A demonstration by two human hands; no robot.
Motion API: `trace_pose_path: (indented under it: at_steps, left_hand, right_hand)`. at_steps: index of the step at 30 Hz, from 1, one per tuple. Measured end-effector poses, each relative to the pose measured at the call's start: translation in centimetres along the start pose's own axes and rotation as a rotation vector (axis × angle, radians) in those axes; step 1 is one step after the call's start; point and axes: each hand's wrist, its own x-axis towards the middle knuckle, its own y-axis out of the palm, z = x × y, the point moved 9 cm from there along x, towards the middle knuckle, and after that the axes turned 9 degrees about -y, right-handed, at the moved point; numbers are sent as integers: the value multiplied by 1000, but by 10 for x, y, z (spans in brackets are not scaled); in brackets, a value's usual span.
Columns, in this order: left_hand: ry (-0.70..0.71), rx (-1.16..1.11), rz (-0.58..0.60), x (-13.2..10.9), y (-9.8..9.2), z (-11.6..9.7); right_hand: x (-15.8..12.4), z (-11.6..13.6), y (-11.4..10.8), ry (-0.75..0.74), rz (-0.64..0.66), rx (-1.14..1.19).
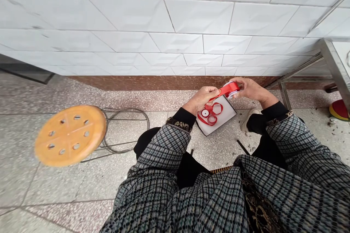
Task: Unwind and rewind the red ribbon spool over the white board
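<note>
Right hand (247, 89) grips a red ribbon roll (231, 89)
Light, slippery stuff, best held by the rim; the left hand (201, 99) pinches the free strip (216, 95) above ribbon loops (210, 113) on a card (228, 114).

Your roll of red ribbon (230, 89), with white flanges, sits tilted just right of frame centre, gripped by your right hand (247, 89). Its free strip (216, 95) runs down and left into your closed left hand (201, 100). Below, on a white square card (226, 114) set askew on the floor, you have red ribbon loops (202, 118) lying flat, one ringing a white disc.
</note>
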Motion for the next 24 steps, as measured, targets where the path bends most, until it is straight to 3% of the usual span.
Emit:
trace_pose_path:
  at_steps: [8,15,24]
  left_hand:
    - [74,-6,75,-2,5,-3]
    - [71,-20,3,-6,2,-10]
    - [69,-106,38,3,5,1]
  right_hand:
    - [2,6,6,30,16,161]
    - [2,6,11,26,46,246]
    - [6,10,13,18,-68,408]
